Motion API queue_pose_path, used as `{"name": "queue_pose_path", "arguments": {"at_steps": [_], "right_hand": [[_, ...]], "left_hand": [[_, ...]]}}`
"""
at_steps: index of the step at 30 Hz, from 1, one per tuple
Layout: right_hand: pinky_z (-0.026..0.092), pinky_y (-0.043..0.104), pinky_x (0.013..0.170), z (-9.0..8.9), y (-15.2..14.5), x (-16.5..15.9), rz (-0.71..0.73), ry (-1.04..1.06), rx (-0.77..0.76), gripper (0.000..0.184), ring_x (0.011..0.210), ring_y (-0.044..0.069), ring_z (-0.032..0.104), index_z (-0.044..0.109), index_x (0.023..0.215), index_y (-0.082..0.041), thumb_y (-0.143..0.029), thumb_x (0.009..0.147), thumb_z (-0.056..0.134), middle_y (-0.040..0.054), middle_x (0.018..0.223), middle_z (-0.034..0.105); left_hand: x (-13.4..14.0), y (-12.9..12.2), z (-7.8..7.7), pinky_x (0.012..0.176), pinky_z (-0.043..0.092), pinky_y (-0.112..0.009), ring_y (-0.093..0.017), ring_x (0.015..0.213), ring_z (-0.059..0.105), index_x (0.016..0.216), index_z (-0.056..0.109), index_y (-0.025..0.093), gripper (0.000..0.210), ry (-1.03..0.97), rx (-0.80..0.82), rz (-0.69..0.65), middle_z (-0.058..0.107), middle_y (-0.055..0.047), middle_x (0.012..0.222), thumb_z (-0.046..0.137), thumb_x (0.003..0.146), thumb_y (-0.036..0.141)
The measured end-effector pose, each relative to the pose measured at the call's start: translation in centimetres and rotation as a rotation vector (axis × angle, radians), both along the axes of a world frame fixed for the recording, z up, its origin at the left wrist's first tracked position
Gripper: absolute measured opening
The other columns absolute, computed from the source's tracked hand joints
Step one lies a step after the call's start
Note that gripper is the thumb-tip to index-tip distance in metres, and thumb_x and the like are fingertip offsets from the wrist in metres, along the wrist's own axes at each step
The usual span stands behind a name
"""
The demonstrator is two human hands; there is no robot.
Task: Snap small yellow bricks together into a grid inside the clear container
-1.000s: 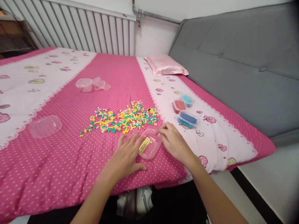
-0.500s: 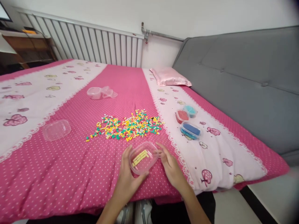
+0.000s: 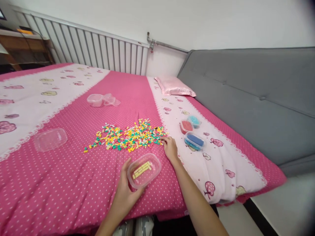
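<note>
My left hand grips a clear plastic container by its left side, thumb along the near edge and fingers round the far side. Inside it, small pale-yellow pieces lie lined up in rows. To the right, my right hand is at the right edge of a spread pile of small coloured pieces, in yellow, green, white and pink. Its fingers are bent and drawn together at the pile; whether a piece is between the fingertips is too small to tell.
At right stand a red-filled tub, a light-blue-filled tub and a container with dark-blue contents. A clear lid or tray lies left; clear containers sit farther back. A pink pillow rests by the grey headboard.
My right hand has left the container's right side and moved forward to the pile's right edge. My left hand still holds the container. The view has shifted slightly.
</note>
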State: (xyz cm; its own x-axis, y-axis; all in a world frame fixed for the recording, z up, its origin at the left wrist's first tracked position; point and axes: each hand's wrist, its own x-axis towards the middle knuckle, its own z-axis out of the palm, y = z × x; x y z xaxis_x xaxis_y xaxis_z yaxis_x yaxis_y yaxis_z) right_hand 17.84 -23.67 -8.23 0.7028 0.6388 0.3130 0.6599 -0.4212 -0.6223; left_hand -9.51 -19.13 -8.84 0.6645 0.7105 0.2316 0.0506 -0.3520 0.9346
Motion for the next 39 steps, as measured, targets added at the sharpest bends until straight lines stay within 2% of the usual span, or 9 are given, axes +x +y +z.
{"name": "queue_pose_path", "arguments": {"at_steps": [7, 13, 17, 21, 26, 31, 35, 39], "right_hand": [[0.056, 0.047, 0.092, -0.9, -0.3, 0.2, 0.003, -0.002, -0.023, 0.035, 0.108, 0.023, 0.065, 0.063, 0.124, -0.017, -0.038, 0.097, 0.063, 0.0094, 0.125, 0.064], [0.057, 0.043, 0.087, -1.5, -0.6, 1.0, 0.0, 0.084, 0.002, 0.034, 0.101, 0.021, 0.066, 0.063, 0.122, -0.017, -0.039, 0.097, 0.063, 0.0086, 0.12, 0.066], [0.058, 0.041, 0.085, -1.5, -0.9, 1.1, -0.004, 0.133, 0.042, 0.033, 0.099, 0.02, 0.066, 0.063, 0.121, -0.017, -0.039, 0.097, 0.063, 0.0083, 0.118, 0.066], [0.058, 0.04, 0.083, -1.2, -0.9, 1.1, -0.015, 0.188, 0.084, 0.033, 0.097, 0.02, 0.067, 0.063, 0.121, -0.016, -0.038, 0.097, 0.064, 0.008, 0.117, 0.066], [0.058, 0.041, 0.084, 0.0, -1.2, 0.8, 0.026, 0.28, 0.144, 0.033, 0.098, 0.02, 0.066, 0.064, 0.121, -0.016, -0.038, 0.096, 0.064, 0.0083, 0.118, 0.066], [0.058, 0.042, 0.086, 2.7, -2.1, -0.2, 0.144, 0.388, 0.221, 0.031, 0.1, 0.021, 0.067, 0.064, 0.119, -0.016, -0.037, 0.096, 0.065, 0.0081, 0.117, 0.067], [0.057, 0.043, 0.087, 4.7, -2.5, -1.7, 0.251, 0.47, 0.248, 0.03, 0.101, 0.021, 0.067, 0.065, 0.117, -0.016, -0.036, 0.095, 0.066, 0.0079, 0.117, 0.067], [0.058, 0.041, 0.085, 5.3, -3.0, -2.6, 0.292, 0.544, 0.258, 0.03, 0.097, 0.02, 0.067, 0.065, 0.116, -0.015, -0.038, 0.097, 0.064, 0.0073, 0.113, 0.068]], "left_hand": [[0.1, -0.4, 0.1, 0.115, 0.045, -0.053, -0.03, 0.135, 0.055, 0.148, 0.024, 0.027, 0.077, -0.012, 0.009, -0.017, 0.051, -0.014, 0.144, 0.068, 0.084, 0.031], [0.5, -0.8, -0.8, 0.114, 0.045, -0.054, -0.029, 0.134, 0.055, 0.15, 0.022, 0.027, 0.082, -0.042, 0.026, -0.021, 0.051, -0.013, 0.143, 0.071, 0.085, 0.032], [0.7, -1.1, -1.3, 0.115, 0.044, -0.053, -0.029, 0.136, 0.052, 0.152, 0.021, 0.027, 0.083, -0.046, 0.053, -0.005, 0.048, -0.014, 0.146, 0.071, 0.086, 0.032], [0.8, -1.5, -1.2, 0.114, 0.044, -0.052, -0.029, 0.134, 0.052, 0.149, 0.026, 0.028, 0.084, -0.016, 0.099, 0.023, 0.048, -0.012, 0.144, 0.077, 0.082, 0.033], [1.1, -2.3, -0.8, 0.108, 0.046, -0.053, -0.03, 0.128, 0.054, 0.146, 0.031, 0.029, 0.083, 0.034, 0.178, 0.079, 0.052, -0.01, 0.137, 0.081, 0.08, 0.031], [1.3, -3.8, -0.2, 0.107, 0.043, -0.055, -0.033, 0.125, 0.052, 0.144, 0.034, 0.028, 0.083, 0.093, 0.271, 0.14, 0.052, -0.011, 0.136, 0.084, 0.077, 0.03], [1.5, -4.5, 0.1, 0.107, 0.041, -0.057, -0.035, 0.125, 0.05, 0.146, 0.031, 0.027, 0.086, 0.134, 0.321, 0.169, 0.051, -0.013, 0.137, 0.083, 0.078, 0.028], [1.5, -4.6, 0.0, 0.105, 0.041, -0.057, -0.036, 0.123, 0.05, 0.147, 0.028, 0.027, 0.09, 0.162, 0.357, 0.17, 0.051, -0.013, 0.137, 0.084, 0.077, 0.03]]}}
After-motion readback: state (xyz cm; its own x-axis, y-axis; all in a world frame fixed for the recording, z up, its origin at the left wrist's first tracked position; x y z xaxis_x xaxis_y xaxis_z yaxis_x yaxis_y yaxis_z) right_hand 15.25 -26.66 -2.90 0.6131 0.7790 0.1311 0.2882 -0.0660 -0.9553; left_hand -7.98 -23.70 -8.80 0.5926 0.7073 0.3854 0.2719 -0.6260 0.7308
